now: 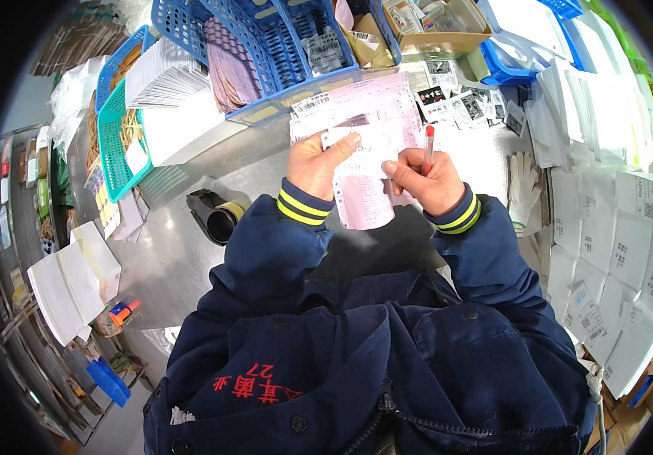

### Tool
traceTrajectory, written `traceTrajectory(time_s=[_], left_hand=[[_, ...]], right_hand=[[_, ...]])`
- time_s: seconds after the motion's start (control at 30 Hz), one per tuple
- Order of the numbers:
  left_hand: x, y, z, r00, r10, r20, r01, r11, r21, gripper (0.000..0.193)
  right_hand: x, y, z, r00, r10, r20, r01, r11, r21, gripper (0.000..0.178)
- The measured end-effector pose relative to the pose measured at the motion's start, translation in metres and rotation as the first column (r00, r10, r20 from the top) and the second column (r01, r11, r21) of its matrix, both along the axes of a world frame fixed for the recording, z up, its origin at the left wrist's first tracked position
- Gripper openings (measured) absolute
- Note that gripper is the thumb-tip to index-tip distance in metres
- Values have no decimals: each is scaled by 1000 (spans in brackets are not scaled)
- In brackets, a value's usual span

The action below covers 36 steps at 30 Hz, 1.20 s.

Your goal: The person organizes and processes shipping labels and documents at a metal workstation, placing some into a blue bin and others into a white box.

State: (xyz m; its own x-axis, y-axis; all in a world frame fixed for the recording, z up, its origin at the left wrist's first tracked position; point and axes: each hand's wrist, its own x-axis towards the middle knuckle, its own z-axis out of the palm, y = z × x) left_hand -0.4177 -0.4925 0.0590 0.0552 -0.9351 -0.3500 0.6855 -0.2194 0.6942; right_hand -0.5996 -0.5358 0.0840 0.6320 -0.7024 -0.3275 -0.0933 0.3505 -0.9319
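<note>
Between my two hands is a pink and white printed paper slip (364, 201), its lower end curling toward me. My left hand (313, 168) is closed on its left edge, thumb on top. My right hand (431, 182) pinches the right side between thumb and fingers. A pen with a red end (429, 142) is also held in that hand, pointing up. Just beyond the slip lie pink printed sheets (394, 95) with barcodes on the metal table (182, 250).
A black tape dispenser (209, 214) rests left of my forearm. Blue baskets (277, 87) with papers stand at the back, a teal basket (116, 155) at left. Small sachets (467, 112) and a white glove (522, 186) lie right. White packages (607, 235) are stacked far right.
</note>
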Motion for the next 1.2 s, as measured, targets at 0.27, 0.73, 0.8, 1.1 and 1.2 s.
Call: traceTrajectory(time_s=[0.27,0.73,0.8,1.1,1.2], left_hand=[[1,-2,-2,999,43,-18,-43,999,27,27],[51,-2,-7,948,-61,313,61,998,9,33],[57,7,-4,879,-130,458,130,991,31,36],[30,1,19,764,-193,616,295,953,-68,36],[36,11,10,748,-202,633,323,943,-81,31]], right_hand=[[-7,0,4,999,19,-30,-18,1000,18,28],[-76,-15,-153,802,-38,-597,-57,989,-138,23],[-38,-15,-93,512,-260,-819,-289,845,-450,23],[29,-41,-1,995,93,22,-71,873,-483,15],[30,-34,-16,991,99,88,-58,923,-381,13]])
